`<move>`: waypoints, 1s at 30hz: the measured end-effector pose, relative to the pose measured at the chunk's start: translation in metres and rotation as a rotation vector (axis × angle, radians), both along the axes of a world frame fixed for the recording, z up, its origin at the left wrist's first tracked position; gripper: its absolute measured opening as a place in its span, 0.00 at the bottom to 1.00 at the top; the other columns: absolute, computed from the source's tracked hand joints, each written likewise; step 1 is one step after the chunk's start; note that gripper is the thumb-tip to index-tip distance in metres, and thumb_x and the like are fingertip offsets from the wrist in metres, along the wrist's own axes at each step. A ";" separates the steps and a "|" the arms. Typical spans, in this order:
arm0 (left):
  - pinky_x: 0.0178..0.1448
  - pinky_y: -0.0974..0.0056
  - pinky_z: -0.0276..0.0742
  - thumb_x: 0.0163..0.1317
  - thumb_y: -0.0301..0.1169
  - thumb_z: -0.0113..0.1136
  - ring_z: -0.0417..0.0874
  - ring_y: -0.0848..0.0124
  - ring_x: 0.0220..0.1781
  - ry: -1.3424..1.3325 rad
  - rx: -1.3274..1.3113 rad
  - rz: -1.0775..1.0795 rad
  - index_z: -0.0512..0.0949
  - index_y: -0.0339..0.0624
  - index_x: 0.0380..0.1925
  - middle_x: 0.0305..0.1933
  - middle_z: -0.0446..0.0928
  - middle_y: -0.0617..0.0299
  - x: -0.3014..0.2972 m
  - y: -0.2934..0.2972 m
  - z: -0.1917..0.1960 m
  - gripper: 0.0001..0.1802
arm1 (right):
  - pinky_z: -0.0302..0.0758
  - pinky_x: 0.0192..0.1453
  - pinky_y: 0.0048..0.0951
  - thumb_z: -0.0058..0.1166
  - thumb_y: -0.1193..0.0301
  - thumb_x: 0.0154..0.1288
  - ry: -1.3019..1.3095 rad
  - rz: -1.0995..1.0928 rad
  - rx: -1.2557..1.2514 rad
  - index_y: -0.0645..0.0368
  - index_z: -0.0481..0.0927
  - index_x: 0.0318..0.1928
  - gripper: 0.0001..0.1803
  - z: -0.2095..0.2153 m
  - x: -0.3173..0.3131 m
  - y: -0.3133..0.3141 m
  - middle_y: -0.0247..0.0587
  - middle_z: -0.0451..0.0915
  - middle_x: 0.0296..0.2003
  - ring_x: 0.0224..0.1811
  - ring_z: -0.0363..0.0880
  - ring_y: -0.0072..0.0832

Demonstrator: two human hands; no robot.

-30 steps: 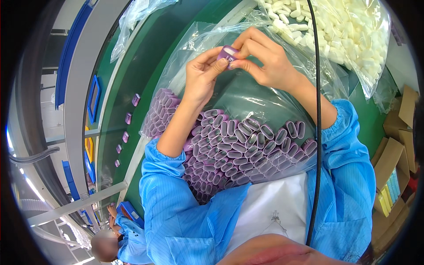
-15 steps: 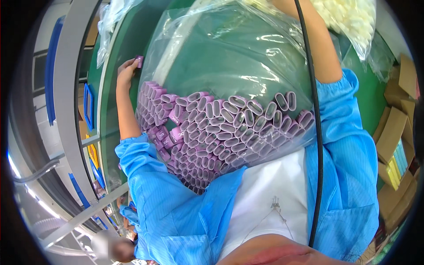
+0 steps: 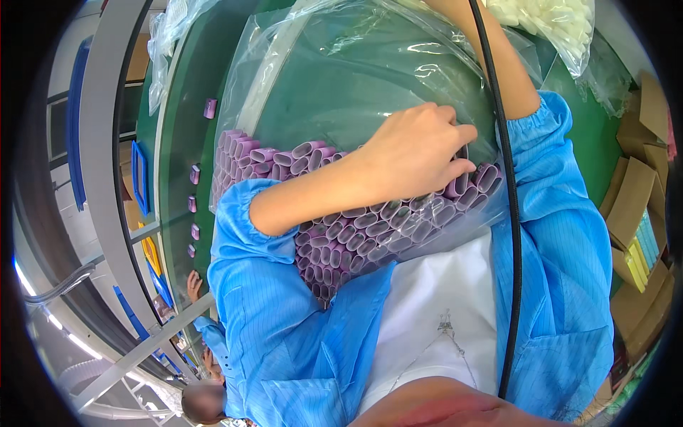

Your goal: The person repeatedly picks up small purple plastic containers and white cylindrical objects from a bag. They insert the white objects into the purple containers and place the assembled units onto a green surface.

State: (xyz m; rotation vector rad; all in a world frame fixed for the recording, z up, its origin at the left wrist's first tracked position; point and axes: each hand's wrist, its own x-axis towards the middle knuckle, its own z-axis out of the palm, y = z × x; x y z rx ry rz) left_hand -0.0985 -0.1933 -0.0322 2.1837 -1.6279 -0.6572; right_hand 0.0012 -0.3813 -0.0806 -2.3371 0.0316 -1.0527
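My left hand (image 3: 423,149) reaches across a clear plastic bag (image 3: 420,71) with its thumb and fingers closed round a purple oval tube (image 3: 464,152). Only a bit of that tube's rim shows between the fingertips. Under my left forearm lie many more hollow purple tubes (image 3: 331,245), packed side by side with most open ends facing up. My right forearm (image 3: 512,78) runs up past the bag to the top edge, where the right hand is cut off. On the green strip at left, a purple tube (image 3: 210,108) lies beyond several smaller-looking ones (image 3: 195,174).
A bag of pale yellowish pieces (image 3: 548,28) sits at the upper right. Open cardboard boxes (image 3: 629,206) stand at the right. A black cable (image 3: 506,213) hangs across the view. At lower left is another person's hand (image 3: 193,285), beside the green strip and a metal rail (image 3: 142,352).
My left hand has let go of a purple tube on the green strip and swung right to close on another in the pile. Several tubes now show along the strip.
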 end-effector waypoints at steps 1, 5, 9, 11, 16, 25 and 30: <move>0.45 0.57 0.76 0.53 0.36 0.66 0.78 0.53 0.39 -0.049 -0.035 -0.008 0.79 0.42 0.46 0.35 0.77 0.53 0.006 -0.001 0.001 0.20 | 0.73 0.48 0.42 0.53 0.80 0.52 -0.004 0.011 0.012 0.64 0.78 0.39 0.12 0.002 0.000 0.000 0.59 0.78 0.38 0.45 0.76 0.51; 0.47 0.61 0.77 0.54 0.27 0.65 0.81 0.63 0.44 0.140 -0.248 0.242 0.78 0.38 0.46 0.39 0.79 0.56 0.045 0.012 0.009 0.18 | 0.74 0.44 0.32 0.57 0.77 0.56 -0.125 0.151 0.344 0.63 0.79 0.42 0.12 0.005 0.002 0.002 0.49 0.80 0.35 0.39 0.79 0.36; 0.56 0.60 0.77 0.53 0.18 0.63 0.80 0.65 0.48 0.656 -0.685 0.740 0.73 0.30 0.52 0.48 0.77 0.53 0.099 0.052 0.001 0.24 | 0.73 0.39 0.21 0.58 0.73 0.62 0.079 0.622 0.827 0.64 0.79 0.43 0.11 0.017 -0.004 0.033 0.36 0.80 0.33 0.34 0.77 0.19; 0.57 0.59 0.77 0.54 0.18 0.63 0.81 0.65 0.47 0.787 -0.774 0.804 0.74 0.29 0.51 0.49 0.77 0.53 0.112 0.060 0.001 0.22 | 0.73 0.38 0.19 0.58 0.73 0.63 0.102 0.819 0.935 0.65 0.79 0.43 0.10 0.015 -0.004 0.044 0.31 0.80 0.33 0.34 0.76 0.17; 0.56 0.61 0.78 0.54 0.16 0.62 0.80 0.66 0.49 0.566 -0.838 0.756 0.76 0.31 0.50 0.49 0.78 0.54 0.117 0.060 -0.006 0.20 | 0.74 0.47 0.24 0.63 0.76 0.56 0.228 0.842 0.942 0.64 0.79 0.37 0.08 0.016 -0.015 0.053 0.37 0.80 0.36 0.39 0.78 0.22; 0.57 0.60 0.78 0.57 0.18 0.61 0.79 0.66 0.52 0.488 -0.760 0.654 0.76 0.32 0.51 0.51 0.76 0.54 0.112 0.066 -0.003 0.19 | 0.73 0.49 0.24 0.61 0.81 0.56 0.173 1.048 0.998 0.66 0.78 0.34 0.06 0.010 -0.015 0.060 0.37 0.75 0.39 0.43 0.75 0.22; 0.55 0.57 0.82 0.59 0.19 0.59 0.80 0.62 0.50 1.048 -1.005 0.757 0.74 0.27 0.51 0.50 0.77 0.48 0.102 0.060 -0.010 0.19 | 0.74 0.50 0.25 0.60 0.80 0.58 -0.054 1.018 0.965 0.67 0.79 0.38 0.07 0.011 -0.017 0.074 0.39 0.76 0.40 0.44 0.76 0.24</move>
